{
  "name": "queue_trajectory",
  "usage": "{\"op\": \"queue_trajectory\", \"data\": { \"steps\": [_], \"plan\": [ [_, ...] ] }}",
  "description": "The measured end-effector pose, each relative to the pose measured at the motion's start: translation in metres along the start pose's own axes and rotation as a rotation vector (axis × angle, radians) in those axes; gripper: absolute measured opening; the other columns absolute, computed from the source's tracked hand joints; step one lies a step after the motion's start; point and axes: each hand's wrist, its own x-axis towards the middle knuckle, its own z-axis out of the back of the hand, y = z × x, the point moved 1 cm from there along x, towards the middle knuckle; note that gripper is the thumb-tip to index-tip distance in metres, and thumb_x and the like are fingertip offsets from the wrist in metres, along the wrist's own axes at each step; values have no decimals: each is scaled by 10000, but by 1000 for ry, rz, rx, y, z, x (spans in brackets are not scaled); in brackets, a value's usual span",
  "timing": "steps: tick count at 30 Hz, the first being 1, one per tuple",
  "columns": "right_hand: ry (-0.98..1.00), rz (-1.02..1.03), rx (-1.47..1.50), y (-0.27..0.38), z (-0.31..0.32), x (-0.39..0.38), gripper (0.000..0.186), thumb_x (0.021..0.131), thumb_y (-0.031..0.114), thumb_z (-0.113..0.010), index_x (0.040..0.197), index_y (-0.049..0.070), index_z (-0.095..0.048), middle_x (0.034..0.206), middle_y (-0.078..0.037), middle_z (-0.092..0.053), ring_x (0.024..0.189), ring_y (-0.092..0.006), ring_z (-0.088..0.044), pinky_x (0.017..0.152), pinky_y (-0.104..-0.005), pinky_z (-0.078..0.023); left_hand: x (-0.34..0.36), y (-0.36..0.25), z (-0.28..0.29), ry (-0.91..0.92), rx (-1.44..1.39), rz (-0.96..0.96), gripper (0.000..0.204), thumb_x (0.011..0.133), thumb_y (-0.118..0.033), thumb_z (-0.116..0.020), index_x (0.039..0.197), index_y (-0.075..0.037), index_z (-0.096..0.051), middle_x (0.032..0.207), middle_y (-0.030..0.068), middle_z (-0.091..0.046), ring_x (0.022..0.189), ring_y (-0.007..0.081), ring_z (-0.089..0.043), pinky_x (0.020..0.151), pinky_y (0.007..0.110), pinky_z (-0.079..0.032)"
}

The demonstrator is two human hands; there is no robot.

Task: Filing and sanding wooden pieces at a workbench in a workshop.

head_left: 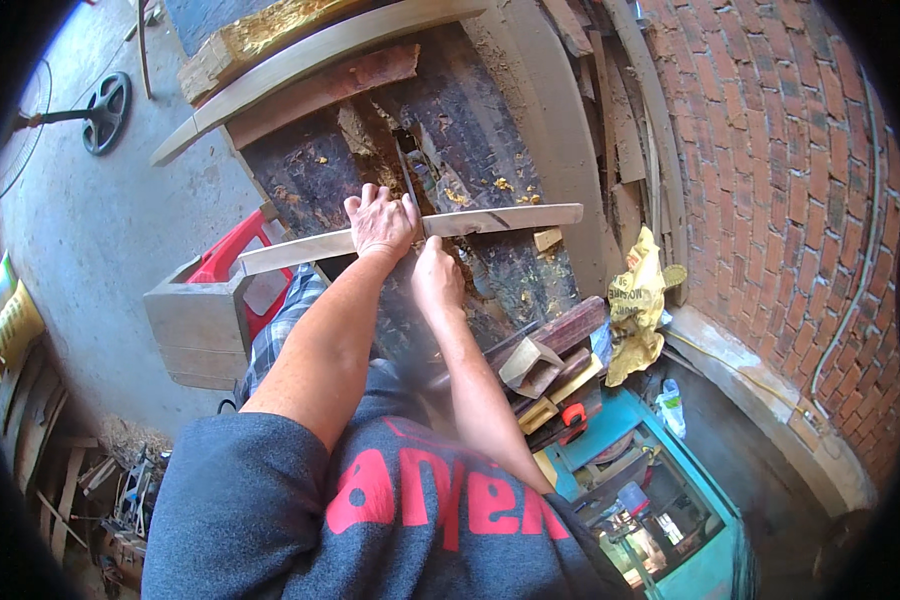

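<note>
A long, pale wooden strip (505, 219) lies crosswise over the dark, worn workbench (300, 165). On top of it my left hand (383, 222) presses down, its fingers curled over the far edge. Close beside that, my right hand (437, 278) is closed at the near edge of the strip. A thin, dark blade (409, 172) rises from between the hands and points away over the bench. It seems to belong to a narrow tool in my right fist; the handle is hidden, so its exact kind cannot be told. A dark mark crosses the strip to the right.
A small wood block (547, 239) sits near the strip's right end. Curved boards (310, 65) lie along the bench's far side. At left stand a red plastic stool (232, 255) and a grey box-like wooden piece (198, 330). Wood offcuts, an orange tape measure (573, 418) and a teal cabinet (610, 415) are at right.
</note>
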Motion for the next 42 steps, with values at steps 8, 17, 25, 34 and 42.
{"op": "queue_trajectory", "data": {
  "steps": [8, 17, 25, 34, 42],
  "plan": [
    [61, -102, 27, -7, -8, -6, 241, 984, 174, -363, 1033, -29, -484, 845, -318, -647, 798, -467, -653, 687, -546, -525, 2, -1, 0, 21, -13, 18, 406, 922, -329, -447, 768, -96, -742, 916, 50, -658, 1045, 211, -495, 869, 435, -313],
    [138, -160, -43, -8, 2, -17, 225, 1001, 188, -364, 1050, -9, -460, 843, -319, -643, 796, -477, -647, 693, -558, -520, 4, -1, 0, 16, -31, 10, 418, 929, -335, -447, 740, -93, -731, 909, 39, -654, 1029, 206, -500, 860, 429, -315],
    [59, -73, 37, -16, -19, 3, 268, 987, 201, -349, 1059, -16, -491, 881, -313, -647, 828, -476, -645, 706, -548, -519, 0, -1, 1, 19, -5, -2, 405, 927, -328, -437, 789, -100, -741, 926, 48, -661, 1045, 207, -493, 874, 429, -308],
    [91, -150, 47, -17, -21, 2, 250, 987, 176, -326, 1057, -15, -470, 864, -326, -644, 819, -469, -652, 694, -545, -525, 1, -1, -1, 15, 36, -1, 375, 921, -329, -451, 787, -124, -735, 920, 37, -659, 1052, 206, -496, 870, 435, -313],
    [96, -153, -8, -11, 1, -27, 215, 996, 188, -373, 1037, 1, -473, 802, -301, -644, 747, -461, -653, 625, -548, -525, 4, -2, -4, 40, -26, 33, 430, 922, -346, -455, 757, -71, -740, 951, 57, -655, 1054, 210, -497, 883, 430, -311]
  ]
}}
